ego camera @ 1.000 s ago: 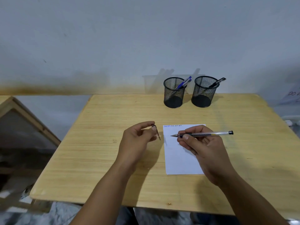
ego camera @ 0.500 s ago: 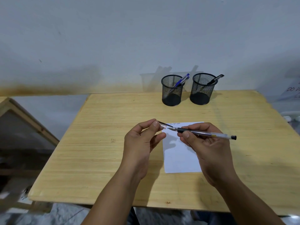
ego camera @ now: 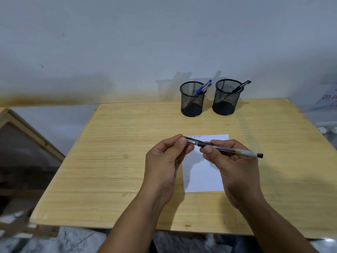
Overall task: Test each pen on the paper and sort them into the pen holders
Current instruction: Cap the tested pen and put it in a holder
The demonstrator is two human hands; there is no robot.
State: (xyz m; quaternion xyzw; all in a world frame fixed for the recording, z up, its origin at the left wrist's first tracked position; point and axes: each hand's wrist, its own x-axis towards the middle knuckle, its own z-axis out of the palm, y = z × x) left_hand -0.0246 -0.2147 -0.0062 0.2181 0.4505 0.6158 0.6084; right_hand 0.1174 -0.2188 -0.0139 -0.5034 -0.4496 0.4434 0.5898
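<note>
My right hand [ego camera: 235,167] grips a clear pen [ego camera: 237,152] with a black grip and black end, held level above the white paper [ego camera: 202,176]. My left hand [ego camera: 164,161] pinches the pen's clear cap [ego camera: 190,141], which sits over the tip. Small scribbles mark the paper's top edge. Two black mesh pen holders stand at the back: the left holder [ego camera: 191,105] has blue pens [ego camera: 204,87], the right holder [ego camera: 226,103] has a black pen [ego camera: 241,86].
The wooden table [ego camera: 127,161] ends at a grey wall behind the holders. A wooden frame [ego camera: 27,132] leans off the table's left side. A printed white sheet [ego camera: 328,99] lies beyond the right edge.
My left hand brought the cap from beside the paper to the pen's tip and pushed it on. The pen's back end dipped slightly to the right.
</note>
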